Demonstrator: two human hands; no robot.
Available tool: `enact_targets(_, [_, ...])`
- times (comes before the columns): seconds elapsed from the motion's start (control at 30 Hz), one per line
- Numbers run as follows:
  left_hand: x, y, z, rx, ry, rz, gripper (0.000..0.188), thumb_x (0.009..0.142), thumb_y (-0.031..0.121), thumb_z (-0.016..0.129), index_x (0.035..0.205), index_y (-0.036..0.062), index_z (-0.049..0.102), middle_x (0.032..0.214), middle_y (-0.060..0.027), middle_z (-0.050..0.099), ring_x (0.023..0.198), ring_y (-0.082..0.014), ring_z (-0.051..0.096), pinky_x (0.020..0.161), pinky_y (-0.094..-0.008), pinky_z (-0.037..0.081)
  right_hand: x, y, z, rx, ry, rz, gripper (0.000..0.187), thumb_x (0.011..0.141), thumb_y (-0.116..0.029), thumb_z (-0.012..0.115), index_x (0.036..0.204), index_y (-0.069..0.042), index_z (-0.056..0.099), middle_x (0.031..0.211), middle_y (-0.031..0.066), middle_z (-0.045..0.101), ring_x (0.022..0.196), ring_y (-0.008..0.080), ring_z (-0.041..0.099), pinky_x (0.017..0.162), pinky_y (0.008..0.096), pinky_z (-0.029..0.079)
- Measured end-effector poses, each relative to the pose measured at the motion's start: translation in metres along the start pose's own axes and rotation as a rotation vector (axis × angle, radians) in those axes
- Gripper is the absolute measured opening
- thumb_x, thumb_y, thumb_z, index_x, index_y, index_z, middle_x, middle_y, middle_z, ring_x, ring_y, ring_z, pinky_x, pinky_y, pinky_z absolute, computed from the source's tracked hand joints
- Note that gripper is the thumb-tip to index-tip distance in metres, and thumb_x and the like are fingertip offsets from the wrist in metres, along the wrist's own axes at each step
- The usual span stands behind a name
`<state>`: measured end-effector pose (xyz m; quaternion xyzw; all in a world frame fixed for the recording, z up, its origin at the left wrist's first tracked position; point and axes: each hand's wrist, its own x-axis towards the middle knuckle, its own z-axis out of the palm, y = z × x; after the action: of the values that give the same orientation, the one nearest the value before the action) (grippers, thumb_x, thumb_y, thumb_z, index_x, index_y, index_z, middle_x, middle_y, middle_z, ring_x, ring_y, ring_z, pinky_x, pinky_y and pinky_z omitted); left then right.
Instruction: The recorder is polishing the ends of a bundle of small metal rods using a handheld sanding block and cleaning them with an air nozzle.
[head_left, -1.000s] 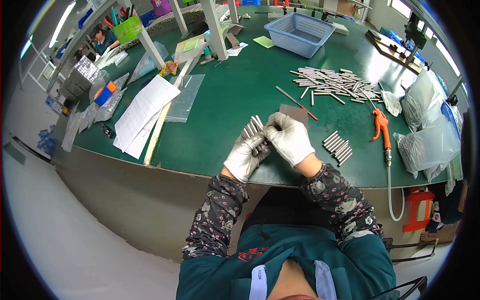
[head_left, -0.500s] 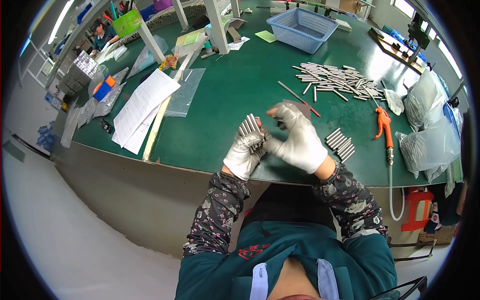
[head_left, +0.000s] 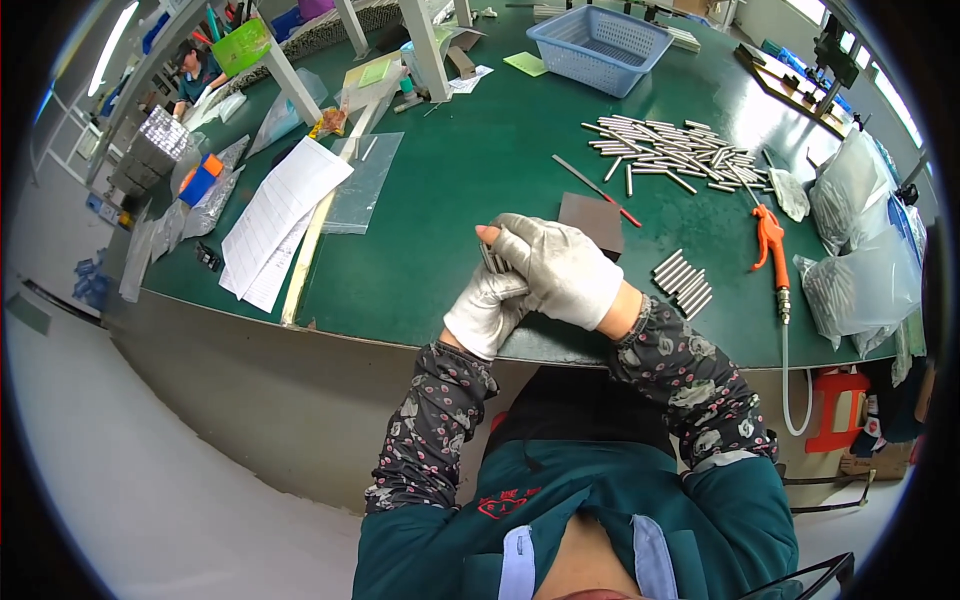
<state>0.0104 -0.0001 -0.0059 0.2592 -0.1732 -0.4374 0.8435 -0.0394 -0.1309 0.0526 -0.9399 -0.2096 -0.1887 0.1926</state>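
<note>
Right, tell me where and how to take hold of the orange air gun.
Likely best by its orange handle, right hand coming from above and the near side: the trigger juts left, the slim nozzle points away, and the hose trails toward you.

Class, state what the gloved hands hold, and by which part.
A bundle of metal rods: the left hand grips its near part. The right hand covers much of it; whether that hand grips cannot be told.

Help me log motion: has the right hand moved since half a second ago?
Yes, leftward: judged against the brown pad on the table, the right hand has shifted left, uncovering more of that pad.
</note>
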Motion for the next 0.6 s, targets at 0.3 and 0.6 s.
enact_targets(0.3, [0.000, -0.003, 0.007, 0.022, 0.095, 0.037, 0.051, 0.071, -0.002, 0.059, 0.118, 0.0070, 0.042, 0.105, -0.0053, 0.054, 0.100, -0.0191, 0.054, 0.086, -0.0301, 0.048, -0.001, 0.002, -0.005, 0.030, -0.025, -0.019, 0.063, 0.063, -0.017, 0.069, 0.121, -0.006, 0.045, 0.114, 0.0168, 0.050, 0.094, 0.0323, 0.056, 0.075, 0.0372, 0.048])
enact_targets(0.6, [0.003, -0.001, 0.005, -0.017, 0.094, 0.012, 0.047, 0.071, -0.004, 0.060, 0.115, 0.0049, 0.044, 0.104, -0.0053, 0.055, 0.097, -0.0186, 0.055, 0.085, -0.0295, 0.048, -0.005, 0.017, -0.001, 0.290, 0.029, -0.004, 0.075, 0.058, -0.021, 0.075, 0.123, -0.006, 0.042, 0.117, 0.0170, 0.049, 0.098, 0.0344, 0.054, 0.081, 0.0381, 0.046])
